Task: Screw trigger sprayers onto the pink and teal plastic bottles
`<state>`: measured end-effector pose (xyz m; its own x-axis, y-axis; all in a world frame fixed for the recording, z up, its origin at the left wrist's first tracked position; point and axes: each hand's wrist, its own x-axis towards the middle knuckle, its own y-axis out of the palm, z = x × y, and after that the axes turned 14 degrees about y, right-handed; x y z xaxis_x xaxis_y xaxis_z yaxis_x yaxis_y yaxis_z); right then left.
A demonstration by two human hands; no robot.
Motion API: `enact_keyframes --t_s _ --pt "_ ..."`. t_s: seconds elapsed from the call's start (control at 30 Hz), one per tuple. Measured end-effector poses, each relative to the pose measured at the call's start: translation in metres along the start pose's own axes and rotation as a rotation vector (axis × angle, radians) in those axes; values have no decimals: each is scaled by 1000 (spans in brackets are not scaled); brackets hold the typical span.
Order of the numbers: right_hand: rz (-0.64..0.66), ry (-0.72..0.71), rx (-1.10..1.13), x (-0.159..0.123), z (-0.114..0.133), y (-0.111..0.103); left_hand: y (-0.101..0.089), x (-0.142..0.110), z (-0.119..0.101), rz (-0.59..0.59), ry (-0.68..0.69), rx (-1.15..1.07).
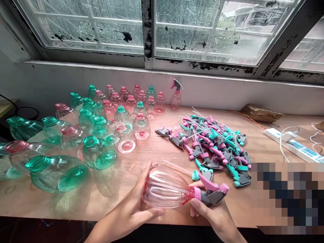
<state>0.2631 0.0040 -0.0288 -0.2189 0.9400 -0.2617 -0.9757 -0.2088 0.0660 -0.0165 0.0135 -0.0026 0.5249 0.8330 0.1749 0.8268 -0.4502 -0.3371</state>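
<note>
Held sideways over the table's front edge is a clear pink spray bottle [165,189], its neck pointing right. My left hand [134,202] wraps round its base end, thumb below and fingers behind. At the neck, my right hand [209,211] grips the pink collar of a pink and grey trigger sprayer [211,190], thumb in front and fingers partly hidden behind. The sprayer head sits on the bottle neck; whether it is fully tightened I cannot tell. Just beyond my hands lies a pile of loose pink, green and grey trigger sprayers [212,141] with thin tubes.
Several open pink and green bottles [100,157] stand on the left of the wooden table [141,216]. One bottle with a sprayer fitted [175,98] stands by the wall. At right are a white power strip [293,145], cables and a brown wrapped package [262,113].
</note>
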Motion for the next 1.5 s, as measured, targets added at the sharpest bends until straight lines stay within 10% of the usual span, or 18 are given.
enact_keyframes --t_s 1.5 --pt "-23 30 39 1 -1 3 -2 -3 12 -15 27 -36"
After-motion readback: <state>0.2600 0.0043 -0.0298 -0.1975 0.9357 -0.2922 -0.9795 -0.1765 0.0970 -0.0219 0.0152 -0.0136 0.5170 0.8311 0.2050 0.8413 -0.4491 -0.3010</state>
